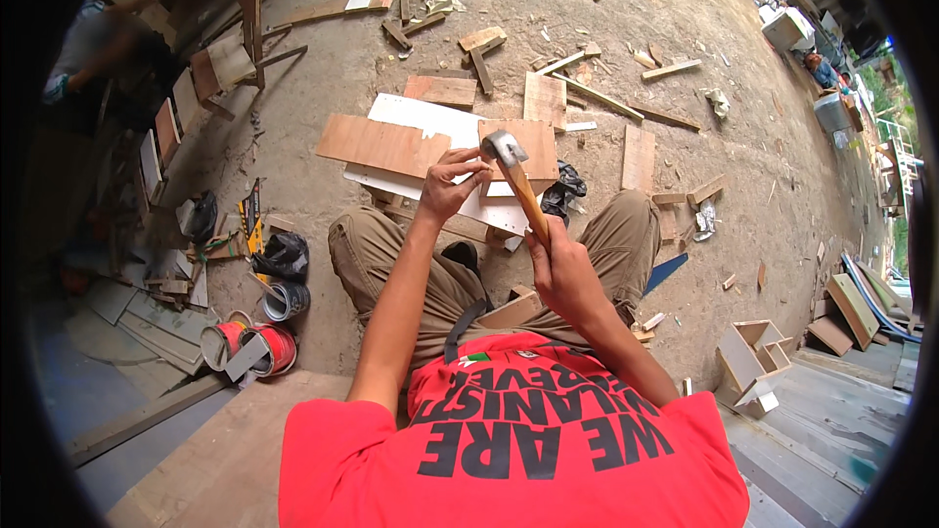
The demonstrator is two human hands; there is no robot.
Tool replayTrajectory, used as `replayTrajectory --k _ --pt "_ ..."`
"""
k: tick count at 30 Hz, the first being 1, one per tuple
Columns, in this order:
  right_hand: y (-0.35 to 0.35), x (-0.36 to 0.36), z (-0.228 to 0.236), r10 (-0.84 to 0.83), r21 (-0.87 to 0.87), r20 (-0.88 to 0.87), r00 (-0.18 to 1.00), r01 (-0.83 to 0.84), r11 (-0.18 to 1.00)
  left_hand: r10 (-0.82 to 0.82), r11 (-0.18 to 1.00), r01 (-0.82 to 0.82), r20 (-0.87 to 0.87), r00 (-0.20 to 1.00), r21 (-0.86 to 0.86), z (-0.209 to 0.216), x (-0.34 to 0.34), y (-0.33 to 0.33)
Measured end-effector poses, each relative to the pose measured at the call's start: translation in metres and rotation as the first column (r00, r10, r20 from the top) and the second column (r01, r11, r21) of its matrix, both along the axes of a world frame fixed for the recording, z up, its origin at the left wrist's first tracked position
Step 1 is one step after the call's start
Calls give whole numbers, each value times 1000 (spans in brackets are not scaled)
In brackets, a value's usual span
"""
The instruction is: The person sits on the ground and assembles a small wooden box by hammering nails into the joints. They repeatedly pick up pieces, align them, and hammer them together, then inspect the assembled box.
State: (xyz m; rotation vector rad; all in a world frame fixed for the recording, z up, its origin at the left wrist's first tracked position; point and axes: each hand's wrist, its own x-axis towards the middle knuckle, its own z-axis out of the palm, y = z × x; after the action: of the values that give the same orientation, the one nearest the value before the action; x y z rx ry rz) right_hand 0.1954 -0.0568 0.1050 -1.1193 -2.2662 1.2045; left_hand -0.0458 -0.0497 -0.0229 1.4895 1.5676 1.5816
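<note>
My right hand (569, 276) is wrapped round the wooden handle of a claw hammer (525, 198). The hammer's metal head is raised close to the fingertips of my left hand (450, 186). Those fingers are pinched together above the work; whatever sits between them is too small to make out. Below both hands, in front of my knees, brown plywood pieces (377, 142) lie across a white board (416, 115). Another brown panel (541, 145) is to the right, partly behind the hammer head.
Wood offcuts (641, 156) litter the ground ahead and right. On my left stand red paint cans (274, 350), a grey can (286, 301), black plastic bags (282, 256) and a handsaw (252, 215). A small wooden box (753, 362) is at right. Another person (98, 44) is at far left.
</note>
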Motion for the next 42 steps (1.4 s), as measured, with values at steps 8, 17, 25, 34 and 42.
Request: replayTrajectory --k 8,17,25,34,42 --pt "11 1 17 -152 -110 -52 987 146 983 -53 998 57 189 981 -16 -7 1 -5" --pt "15 39 -31 -402 -492 -283 871 228 840 -171 978 112 -360 917 -178 7 -9 32" --pt "23 55 -44 -411 -473 -394 822 201 858 329 916 -392 -402 854 -83 -15 40 43" --pt "28 71 -48 -414 -575 -398 819 129 808 373 758 -575 -520 768 -306 16 87 37" --pt "12 71 -38 -322 -319 -259 911 234 918 200 887 -378 -518 832 -265 41 19 31"
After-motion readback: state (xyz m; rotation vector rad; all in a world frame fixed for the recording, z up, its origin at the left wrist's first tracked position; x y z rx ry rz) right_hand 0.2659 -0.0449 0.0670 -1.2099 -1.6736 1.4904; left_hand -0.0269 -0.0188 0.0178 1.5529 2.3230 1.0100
